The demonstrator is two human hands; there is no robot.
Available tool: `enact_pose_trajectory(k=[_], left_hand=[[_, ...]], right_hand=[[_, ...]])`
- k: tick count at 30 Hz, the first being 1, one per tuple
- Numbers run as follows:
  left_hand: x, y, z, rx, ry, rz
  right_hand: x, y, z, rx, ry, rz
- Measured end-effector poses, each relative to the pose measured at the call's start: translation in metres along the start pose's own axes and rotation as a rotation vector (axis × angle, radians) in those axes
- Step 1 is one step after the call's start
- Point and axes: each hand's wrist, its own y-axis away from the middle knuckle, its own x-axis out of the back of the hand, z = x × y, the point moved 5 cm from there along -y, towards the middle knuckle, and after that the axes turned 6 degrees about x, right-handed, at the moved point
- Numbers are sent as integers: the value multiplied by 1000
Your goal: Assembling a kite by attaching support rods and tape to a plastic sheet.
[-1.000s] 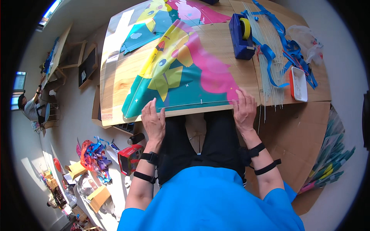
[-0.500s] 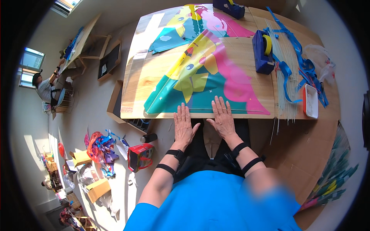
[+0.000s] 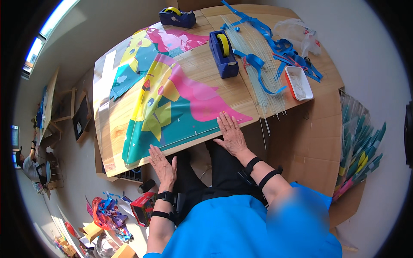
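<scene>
A triangular kite sheet (image 3: pixel 185 114) in teal, yellow and pink, printed with a cartoon creature, lies on the wooden table along its near edge. A thin pale rod (image 3: pixel 172 142) runs along the sheet's near side. My left hand (image 3: pixel 163 167) rests flat, fingers stretched, at the near edge towards the sheet's left part. Close to the pink right corner, my right hand (image 3: pixel 232 134) presses flat with its fingers out over the sheet's border. Neither hand grips anything.
More printed sheets (image 3: pixel 134 64) lie farther back. A blue tape dispenser (image 3: pixel 223 58) stands right of the kite, another dispenser (image 3: pixel 177 19) behind. Farther right are thin rods (image 3: pixel 262 64), blue ribbon (image 3: pixel 258 62) and a red-and-white tray (image 3: pixel 299 84). Bagged folded sheets (image 3: pixel 361 150) stand beside the table.
The view has turned towards the right. My hands have spread apart along the sheet's near edge, the right one now near the pink corner. The sheet still lies on the table.
</scene>
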Motion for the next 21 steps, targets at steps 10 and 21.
enact_pose_trajectory(k=[10, 21], left_hand=[[5, 3, -1, 40, -4, -3], [-19, -10, 91, -442, -133, -75]], right_hand=[[34, 35, 57, -163, 42, -56], [-14, -44, -81, 245, -164, 33]])
